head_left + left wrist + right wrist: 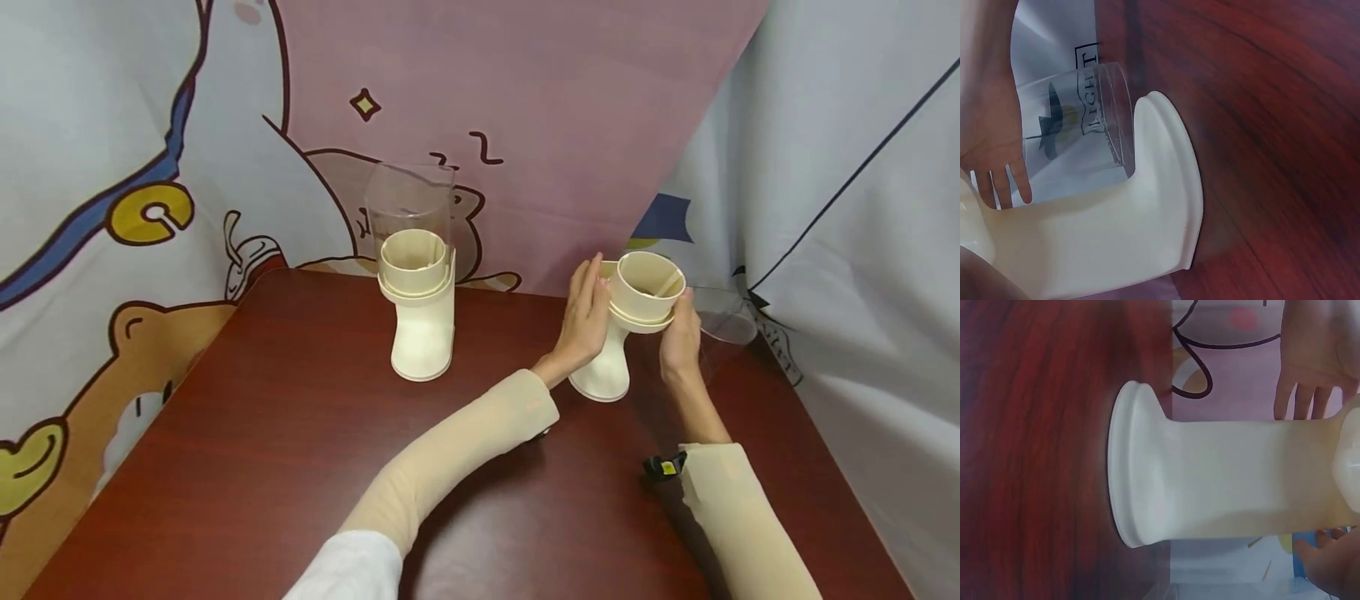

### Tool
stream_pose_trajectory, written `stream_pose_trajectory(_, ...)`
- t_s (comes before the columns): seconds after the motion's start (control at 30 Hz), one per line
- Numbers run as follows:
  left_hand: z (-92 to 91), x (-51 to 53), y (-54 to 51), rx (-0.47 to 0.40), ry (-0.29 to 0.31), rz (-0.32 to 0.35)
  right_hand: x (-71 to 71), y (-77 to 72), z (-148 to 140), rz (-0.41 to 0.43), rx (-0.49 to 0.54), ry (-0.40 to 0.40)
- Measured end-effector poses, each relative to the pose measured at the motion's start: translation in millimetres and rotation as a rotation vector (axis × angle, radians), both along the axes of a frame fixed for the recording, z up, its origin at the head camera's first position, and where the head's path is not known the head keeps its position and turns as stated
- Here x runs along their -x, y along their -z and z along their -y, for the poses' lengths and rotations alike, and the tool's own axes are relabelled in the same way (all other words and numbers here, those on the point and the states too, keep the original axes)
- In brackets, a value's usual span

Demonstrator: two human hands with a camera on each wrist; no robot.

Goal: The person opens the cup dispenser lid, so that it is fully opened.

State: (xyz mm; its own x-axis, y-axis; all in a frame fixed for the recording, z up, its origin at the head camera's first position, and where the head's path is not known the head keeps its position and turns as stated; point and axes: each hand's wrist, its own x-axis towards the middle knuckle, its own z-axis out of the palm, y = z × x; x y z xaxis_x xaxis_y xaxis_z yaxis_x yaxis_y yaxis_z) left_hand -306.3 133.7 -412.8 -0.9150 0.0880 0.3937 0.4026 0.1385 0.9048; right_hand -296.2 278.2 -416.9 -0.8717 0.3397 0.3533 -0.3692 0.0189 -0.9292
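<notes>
A cream plastic dispenser stand, with a round collar on top of a curved pedestal, is upright at the right of the table. My left hand presses its left side with straight fingers. On the opposite side, my right hand lies against the collar. Both wrist views show the pedestal and its flared base between the hands. Beyond the right hand is a clear plastic cylinder, also visible through the left wrist view. Contents of the collar cannot be made out, apart from a thin divider.
A matching cream stand is left of centre, with a clear cylinder on it. Both stand on a dark red-brown wooden table. A printed cartoon curtain hangs behind and at both sides.
</notes>
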Motion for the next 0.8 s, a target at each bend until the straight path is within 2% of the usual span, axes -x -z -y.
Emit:
stream_pose_trajectory(0.2, 23.2, -17.9, -1.9, -0.033, 0.065, 0.093, -24.8, -3.9, -4.7, 0.031, 0.044, -0.258)
stream_pose_trajectory(0.33, 46.3, -32.7, -2.5, -0.032, 0.101, 0.143, -46.7, -3.2, -6.3, 0.029, 0.035, -0.354)
stream_pose_trajectory(0.43, 66.0, -48.0, -3.8, -0.038, 0.131, 0.179, -65.1, 1.6, -5.4, 0.029, 0.010, -0.380)
stream_pose_trajectory(0.57, 91.0, -73.9, -3.6, -0.057, 0.174, 0.214, -86.7, 9.9, -0.6, 0.047, 0.006, -0.394)
stream_pose_trajectory(0.8, 126.5, -116.6, 5.8, -0.072, 0.223, 0.243, -108.6, 18.5, 17.2, -0.012, 0.025, -0.480)
